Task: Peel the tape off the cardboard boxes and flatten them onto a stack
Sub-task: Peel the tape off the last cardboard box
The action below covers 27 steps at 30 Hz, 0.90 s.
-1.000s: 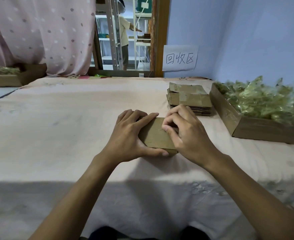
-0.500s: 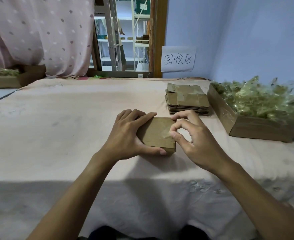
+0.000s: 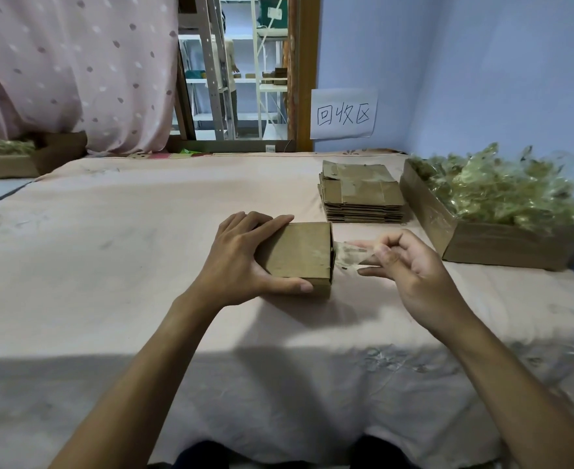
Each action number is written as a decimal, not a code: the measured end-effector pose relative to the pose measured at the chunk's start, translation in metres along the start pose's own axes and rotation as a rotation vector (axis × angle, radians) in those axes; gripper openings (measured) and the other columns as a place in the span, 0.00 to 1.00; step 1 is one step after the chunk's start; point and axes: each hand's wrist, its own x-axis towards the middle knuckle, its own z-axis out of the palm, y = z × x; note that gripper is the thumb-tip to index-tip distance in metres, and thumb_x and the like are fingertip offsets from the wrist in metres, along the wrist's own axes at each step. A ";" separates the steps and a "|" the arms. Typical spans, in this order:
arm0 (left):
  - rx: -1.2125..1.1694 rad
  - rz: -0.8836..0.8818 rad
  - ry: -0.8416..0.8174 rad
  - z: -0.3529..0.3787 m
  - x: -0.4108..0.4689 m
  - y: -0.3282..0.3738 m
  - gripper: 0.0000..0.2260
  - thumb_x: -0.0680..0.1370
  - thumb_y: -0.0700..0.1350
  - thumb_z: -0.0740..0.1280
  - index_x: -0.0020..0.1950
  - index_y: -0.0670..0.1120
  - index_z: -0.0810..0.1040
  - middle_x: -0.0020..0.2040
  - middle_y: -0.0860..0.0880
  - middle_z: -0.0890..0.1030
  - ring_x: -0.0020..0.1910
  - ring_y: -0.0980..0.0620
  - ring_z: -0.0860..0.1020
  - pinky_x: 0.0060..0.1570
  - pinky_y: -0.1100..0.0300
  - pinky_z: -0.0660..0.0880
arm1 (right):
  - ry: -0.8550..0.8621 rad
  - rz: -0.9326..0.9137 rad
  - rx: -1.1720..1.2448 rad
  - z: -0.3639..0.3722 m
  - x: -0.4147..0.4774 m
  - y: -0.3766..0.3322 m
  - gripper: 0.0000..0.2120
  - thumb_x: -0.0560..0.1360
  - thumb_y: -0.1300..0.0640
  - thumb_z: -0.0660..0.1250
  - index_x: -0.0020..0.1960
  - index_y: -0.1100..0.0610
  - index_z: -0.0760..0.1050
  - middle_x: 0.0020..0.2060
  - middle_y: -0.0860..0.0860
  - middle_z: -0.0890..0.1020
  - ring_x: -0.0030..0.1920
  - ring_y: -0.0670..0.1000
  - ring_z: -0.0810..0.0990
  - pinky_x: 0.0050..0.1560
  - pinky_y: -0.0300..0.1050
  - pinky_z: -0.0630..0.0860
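A small brown cardboard box [image 3: 299, 250] lies on the pink-covered table [image 3: 126, 231] in front of me. My left hand [image 3: 241, 255] grips it from the left, fingers over the far edge and thumb along the near edge. My right hand [image 3: 410, 262] is just right of the box and pinches a strip of clear tape [image 3: 349, 252] that stretches from the box's right side to my fingertips. A stack of flattened boxes [image 3: 360, 194] sits behind, to the right.
A long cardboard tray [image 3: 502, 245] heaped with crumpled clear tape stands at the right edge. Another box with tape scraps [image 3: 18, 157] sits far left. A paper sign [image 3: 343, 113] hangs on the blue wall, and a person stands among shelves in the doorway behind.
My right hand has pulled away to the right, drawing the tape strip off the box's top. My left hand keeps holding the box in place.
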 end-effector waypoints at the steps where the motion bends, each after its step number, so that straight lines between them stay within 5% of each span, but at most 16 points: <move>1: 0.001 0.005 0.001 0.000 0.000 0.000 0.48 0.59 0.79 0.70 0.74 0.55 0.76 0.59 0.55 0.78 0.61 0.54 0.73 0.70 0.53 0.64 | 0.026 0.022 0.038 0.000 0.000 0.001 0.05 0.85 0.64 0.59 0.50 0.61 0.71 0.43 0.51 0.86 0.49 0.50 0.87 0.49 0.43 0.83; 5: 0.003 0.027 0.014 0.002 -0.001 -0.001 0.47 0.60 0.79 0.71 0.73 0.54 0.77 0.58 0.54 0.78 0.60 0.53 0.73 0.70 0.51 0.65 | 0.069 0.041 0.082 0.002 0.003 0.002 0.05 0.85 0.61 0.60 0.50 0.59 0.69 0.48 0.67 0.84 0.48 0.60 0.88 0.46 0.45 0.83; 10: -0.011 0.020 0.023 -0.001 -0.005 -0.004 0.47 0.61 0.78 0.72 0.73 0.53 0.77 0.58 0.54 0.78 0.61 0.54 0.73 0.70 0.57 0.62 | 0.087 0.058 0.089 0.012 0.005 -0.004 0.17 0.73 0.50 0.72 0.51 0.60 0.70 0.45 0.63 0.85 0.45 0.56 0.88 0.47 0.49 0.82; 14: -0.012 0.013 0.026 -0.002 -0.006 -0.004 0.46 0.61 0.77 0.71 0.73 0.54 0.76 0.59 0.54 0.78 0.61 0.54 0.73 0.69 0.56 0.63 | 0.137 0.040 0.018 0.023 0.013 0.005 0.14 0.74 0.56 0.76 0.49 0.60 0.71 0.41 0.66 0.83 0.42 0.55 0.87 0.45 0.51 0.83; 20: -0.068 -0.103 0.018 -0.014 -0.015 -0.009 0.44 0.61 0.76 0.72 0.73 0.57 0.75 0.60 0.56 0.77 0.62 0.55 0.72 0.67 0.55 0.65 | 0.158 -0.038 -0.104 0.044 0.032 0.013 0.07 0.77 0.59 0.74 0.46 0.56 0.76 0.40 0.54 0.85 0.41 0.55 0.86 0.44 0.54 0.83; 23: -0.128 -0.167 0.009 -0.024 -0.022 -0.014 0.42 0.62 0.75 0.73 0.73 0.60 0.74 0.58 0.58 0.76 0.59 0.58 0.72 0.60 0.59 0.70 | 0.129 -0.148 -0.306 0.062 0.035 0.008 0.03 0.78 0.57 0.72 0.46 0.52 0.81 0.39 0.44 0.84 0.40 0.45 0.82 0.44 0.45 0.80; 27: -0.242 -0.259 0.015 -0.040 -0.037 -0.025 0.41 0.62 0.72 0.75 0.74 0.62 0.72 0.60 0.59 0.77 0.61 0.58 0.74 0.56 0.61 0.73 | 0.051 -0.209 -0.391 0.082 0.036 -0.012 0.13 0.81 0.44 0.67 0.48 0.52 0.84 0.42 0.43 0.84 0.43 0.43 0.80 0.44 0.36 0.71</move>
